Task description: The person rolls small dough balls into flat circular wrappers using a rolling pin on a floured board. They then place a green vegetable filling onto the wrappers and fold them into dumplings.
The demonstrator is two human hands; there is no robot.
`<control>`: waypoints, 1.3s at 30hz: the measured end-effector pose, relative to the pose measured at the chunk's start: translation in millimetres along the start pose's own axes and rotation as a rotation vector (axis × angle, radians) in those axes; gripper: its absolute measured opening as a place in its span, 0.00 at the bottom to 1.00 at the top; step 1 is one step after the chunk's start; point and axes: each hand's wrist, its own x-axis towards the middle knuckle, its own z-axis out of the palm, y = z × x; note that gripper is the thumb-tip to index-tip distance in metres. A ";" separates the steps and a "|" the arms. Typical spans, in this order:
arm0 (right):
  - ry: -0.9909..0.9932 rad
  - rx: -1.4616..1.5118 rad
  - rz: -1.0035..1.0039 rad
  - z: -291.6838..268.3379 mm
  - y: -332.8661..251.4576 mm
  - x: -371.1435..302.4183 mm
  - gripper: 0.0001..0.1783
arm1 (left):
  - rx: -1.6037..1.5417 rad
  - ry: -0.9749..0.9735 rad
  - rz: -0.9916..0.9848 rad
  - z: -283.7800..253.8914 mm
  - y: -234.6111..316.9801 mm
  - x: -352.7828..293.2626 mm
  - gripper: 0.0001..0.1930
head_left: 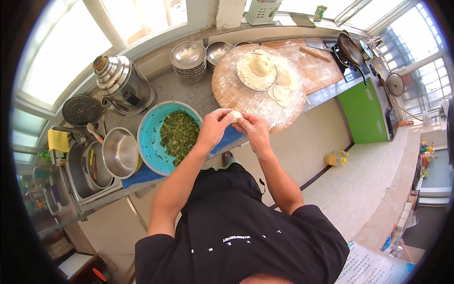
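Observation:
Between my fingertips is a small pale dumpling (pixel 235 115), held just off the near edge of a round floured board (pixel 227 71). My left hand (pixel 215 127) pinches it from one side, and my right hand (pixel 254 132) pinches it from the other. To the left of my hands a turquoise basin (pixel 150 137) holds chopped green filling (pixel 179 132). On the board stands a metal bowl (pixel 257 88) of flour with a lump of dough (pixel 261 65) on top. Several flat round wrappers (pixel 283 87) lie overlapping beside that bowl.
Stacked metal bowls (pixel 188 54) and a large steel flask (pixel 124 85) stand along the window side. An empty steel bowl (pixel 120 152) sits between the basin and the sink (pixel 85 182). Behind the round board, a rolling pin (pixel 315 53) lies on a wooden board (pixel 317 73) near a wok (pixel 350 48).

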 end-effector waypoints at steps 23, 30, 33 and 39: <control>0.561 -1.050 -0.304 -192.8 -25.8 124.1 0.20 | 0.912 0.104 0.356 125.7 -82.5 136.5 0.19; 0.619 -1.009 -0.282 -185.5 -7.1 137.7 0.14 | 0.813 0.115 0.342 120.4 -72.2 126.4 0.18; 0.601 -0.977 -0.275 -190.6 -5.6 144.3 0.13 | 0.758 0.136 0.329 116.4 -66.1 117.9 0.19; 0.470 -0.598 -0.302 -173.3 -26.7 127.1 0.11 | 0.387 0.123 0.095 115.9 -47.4 90.9 0.17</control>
